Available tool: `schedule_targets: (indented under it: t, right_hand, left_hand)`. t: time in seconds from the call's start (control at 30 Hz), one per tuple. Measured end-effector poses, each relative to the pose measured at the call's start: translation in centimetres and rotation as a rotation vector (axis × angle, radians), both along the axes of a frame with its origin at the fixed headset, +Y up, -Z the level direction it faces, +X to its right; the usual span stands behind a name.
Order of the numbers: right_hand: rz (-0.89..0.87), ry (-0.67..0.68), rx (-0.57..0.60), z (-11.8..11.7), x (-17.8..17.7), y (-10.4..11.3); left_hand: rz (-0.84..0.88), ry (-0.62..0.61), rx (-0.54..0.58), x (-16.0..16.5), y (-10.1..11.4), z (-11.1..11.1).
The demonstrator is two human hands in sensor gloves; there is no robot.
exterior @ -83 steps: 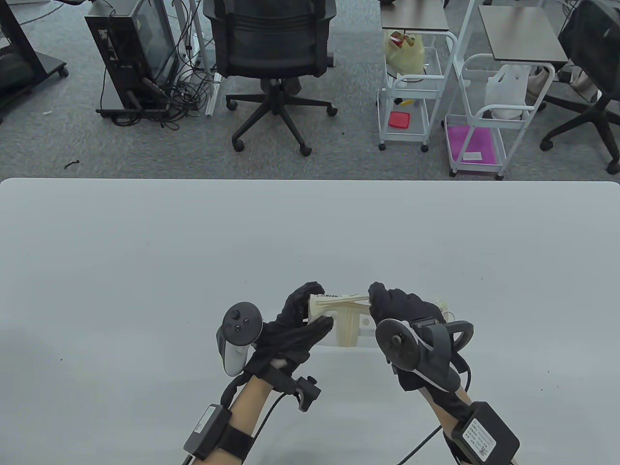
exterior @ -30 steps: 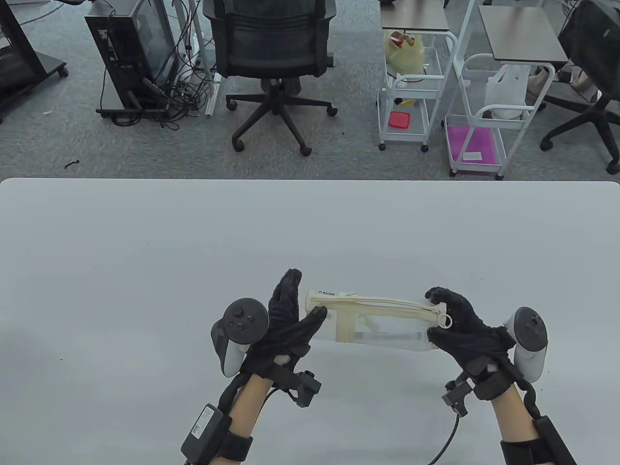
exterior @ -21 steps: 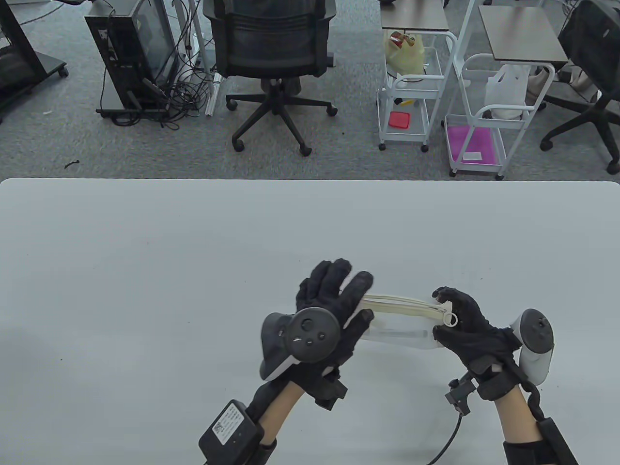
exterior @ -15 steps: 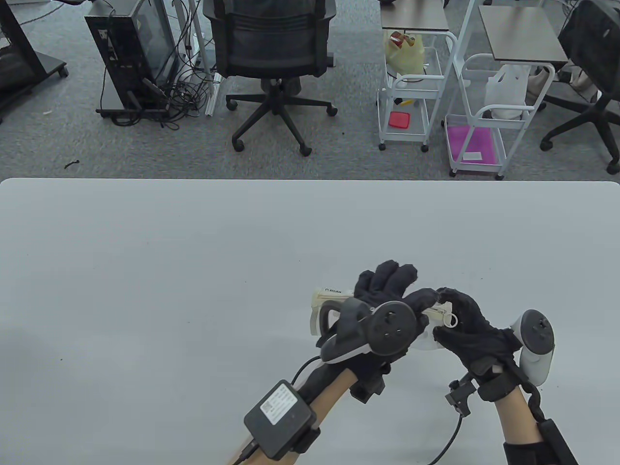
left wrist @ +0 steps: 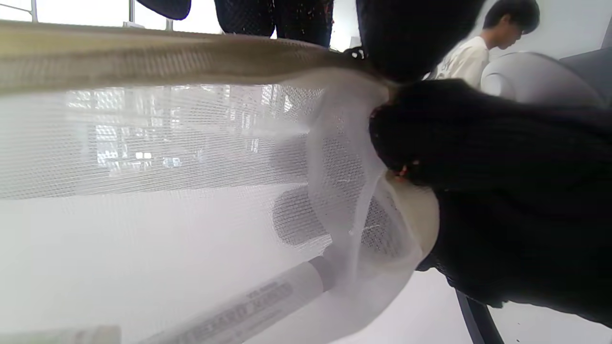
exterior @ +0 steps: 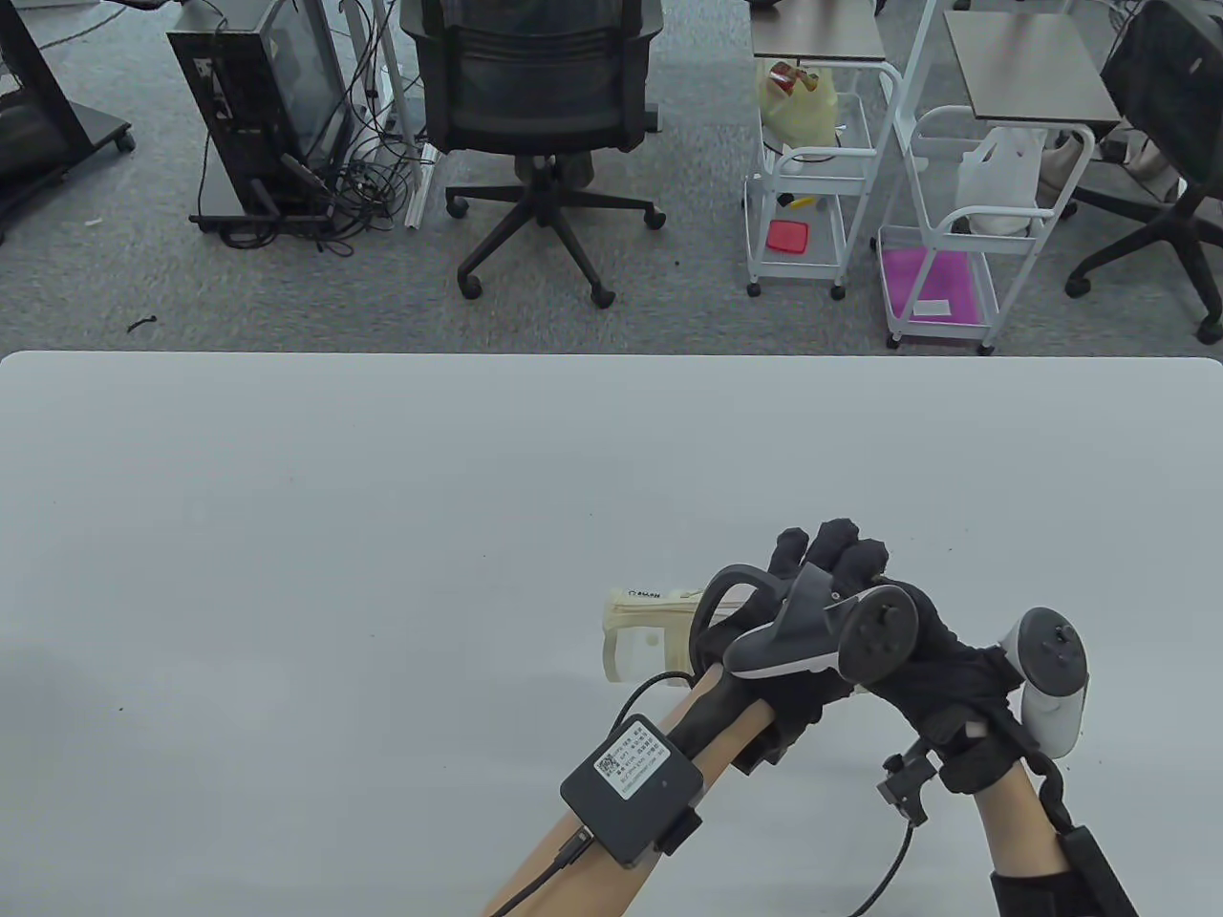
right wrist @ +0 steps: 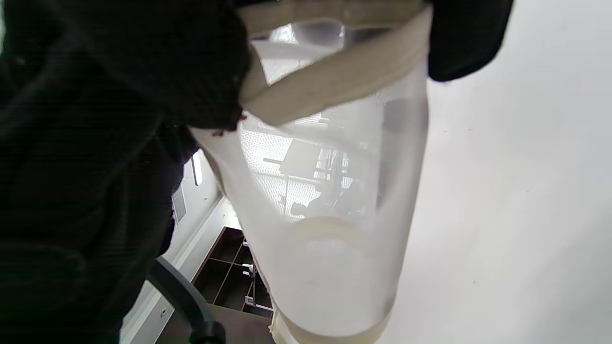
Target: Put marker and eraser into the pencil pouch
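The clear mesh pencil pouch (exterior: 650,635) with a beige zipper band is held just above the white table (exterior: 287,525); only its left end shows in the table view. My left hand (exterior: 841,559) has crossed over the pouch and its curled fingers grip the right, zipper end. My right hand (exterior: 912,630) holds that same end from the right. In the left wrist view the white marker (left wrist: 248,306) lies inside the pouch's mesh (left wrist: 143,157), under the zipper band (left wrist: 143,52). The right wrist view looks along the pouch (right wrist: 334,191). I cannot make out the eraser clearly.
Beyond the table's far edge stand an office chair (exterior: 540,86), a computer tower (exterior: 258,105) and two white carts (exterior: 812,191). A person (left wrist: 478,43) shows in the background of the left wrist view.
My left hand let go of the pouch's left end and swept right across it to the zipper end beside my right hand. The right hand kept its hold.
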State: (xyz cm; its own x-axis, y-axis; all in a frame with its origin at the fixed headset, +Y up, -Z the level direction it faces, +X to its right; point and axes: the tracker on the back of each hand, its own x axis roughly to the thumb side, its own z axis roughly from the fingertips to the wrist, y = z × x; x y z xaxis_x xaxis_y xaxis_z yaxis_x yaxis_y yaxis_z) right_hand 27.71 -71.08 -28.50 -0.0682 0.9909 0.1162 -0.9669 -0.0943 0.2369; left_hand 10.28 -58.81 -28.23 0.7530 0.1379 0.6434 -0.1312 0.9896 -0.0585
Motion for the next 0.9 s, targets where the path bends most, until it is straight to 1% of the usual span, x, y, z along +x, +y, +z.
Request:
schedule_targets:
  t: [0.1,0.23,0.33,0.47,0.67,0.9]
  right_hand:
    - [-0.002,-0.008,0.010,0.0,0.0,0.1]
    - [-0.048,-0.019,0.024,0.0,0.3,0.1]
    - [-0.042,-0.005,0.045,0.2,0.3,0.6]
    - [-0.027,-0.022,0.067,0.4,0.2,1.0]
    - [-0.024,-0.021,0.069,0.4,0.2,1.0]
    - [-0.018,-0.014,0.064,0.4,0.1,1.0]
  left_hand:
    - [-0.009,-0.010,-0.009,-0.5,0.8,0.3]
    - [-0.035,-0.009,0.032,-1.5,2.2,0.6]
    - [-0.064,-0.013,0.039,-2.4,3.0,0.9]
    - [-0.107,-0.005,0.064,-3.6,3.8,1.4]
    - [-0.155,0.016,0.072,-5.7,4.1,1.4]
    - [-0.179,0.051,0.052,-8.8,3.8,1.0]
